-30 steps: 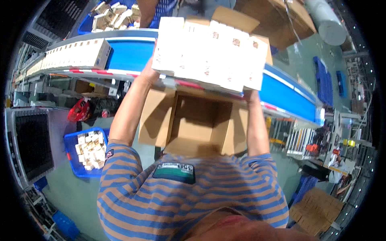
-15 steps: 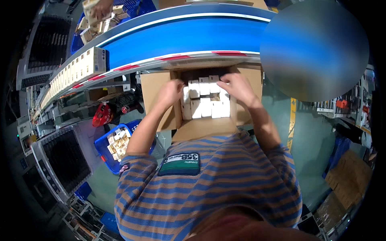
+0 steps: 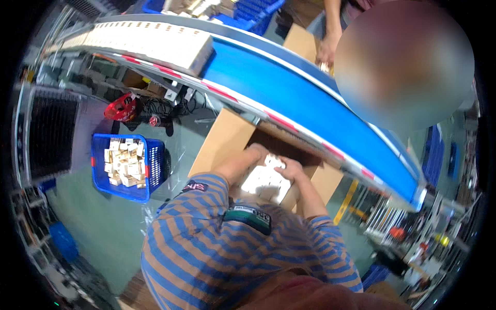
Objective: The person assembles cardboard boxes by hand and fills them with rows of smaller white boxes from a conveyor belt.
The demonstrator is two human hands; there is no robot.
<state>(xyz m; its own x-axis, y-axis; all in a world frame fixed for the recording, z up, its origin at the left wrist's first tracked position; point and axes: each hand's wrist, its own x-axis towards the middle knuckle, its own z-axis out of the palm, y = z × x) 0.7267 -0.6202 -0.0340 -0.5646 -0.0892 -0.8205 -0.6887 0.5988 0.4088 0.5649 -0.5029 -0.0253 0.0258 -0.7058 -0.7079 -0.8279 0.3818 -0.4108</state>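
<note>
An open cardboard carton (image 3: 219, 137) stands in front of me, with a block of small white boxes (image 3: 262, 187) in its near part. My left hand (image 3: 257, 153) is closed against the left end of the far boxes, fingers partly hidden. At their right end, my right hand (image 3: 292, 169) presses with curled fingers, thumb toward the boxes. The two hands hold this group between them. Bright glare hides the seams between boxes.
A blue conveyor belt (image 3: 279, 85) runs just beyond the carton, carrying a long row of white boxes (image 3: 150, 44) at left. A blue basket (image 3: 155, 168) of small boxes sits on the floor at left. Across the belt, another person's hand (image 3: 328, 49) is by a carton (image 3: 300, 44).
The view has turned and shifted. My hands have come closer together, from the carton's sides onto the boxes. Another person's arm now shows across the belt.
</note>
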